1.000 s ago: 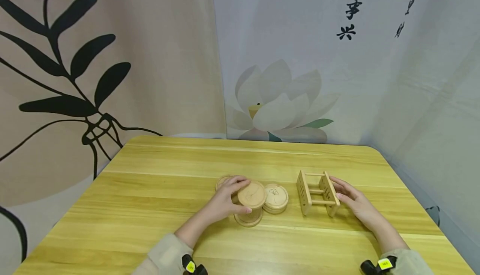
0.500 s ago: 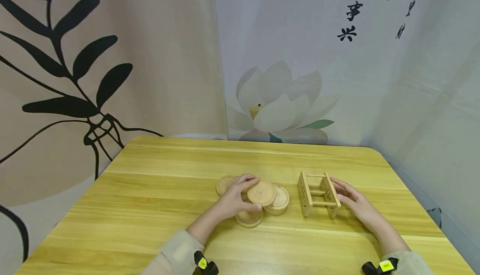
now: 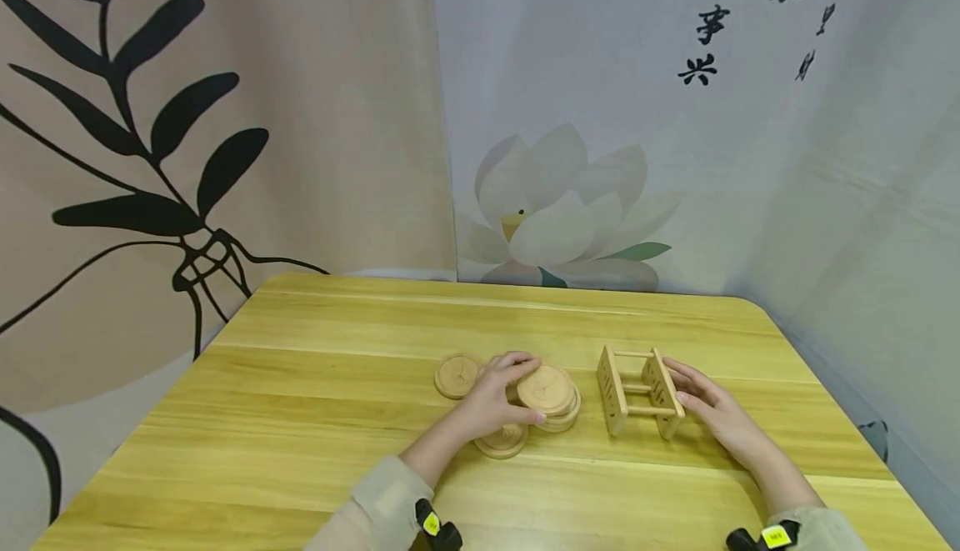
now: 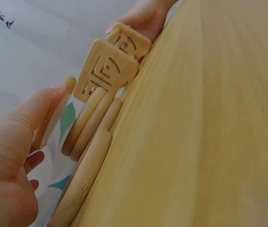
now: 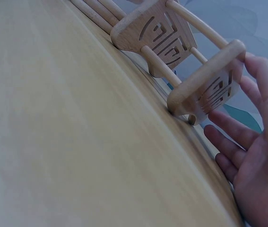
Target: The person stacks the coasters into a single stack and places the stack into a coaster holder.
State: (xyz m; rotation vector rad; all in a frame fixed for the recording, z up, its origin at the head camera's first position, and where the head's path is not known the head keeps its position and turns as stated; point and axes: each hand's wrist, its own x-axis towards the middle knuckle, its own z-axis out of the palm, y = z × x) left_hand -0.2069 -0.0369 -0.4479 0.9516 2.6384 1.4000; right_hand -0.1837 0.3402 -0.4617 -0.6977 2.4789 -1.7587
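My left hand [image 3: 491, 405] pinches a round wooden coaster [image 3: 546, 389] by its edge, thumb in front and fingers behind. In the left wrist view this coaster [image 4: 54, 116] is tilted, with a gap between it and the stacked coasters [image 4: 90, 124]. One more coaster [image 3: 504, 441] lies under my left hand, partly covered by it. Behind the left wrist another coaster [image 3: 457, 376] rests flat. My right hand [image 3: 708, 401] touches the right side panel of a wooden coaster rack [image 3: 640, 388], its fingers extended in the right wrist view. The rack stands on the table with nothing between its panels.
The light wooden table [image 3: 337, 351] has rounded far corners. Behind it hangs a cloth backdrop [image 3: 360, 117] with printed leaves, a lotus and characters. The rack stands to the right of the stack, a short gap away.
My left hand has moved right with the coaster, from over the front coaster to over the stack. The back left coaster is now uncovered. My right hand and the rack stay in place.
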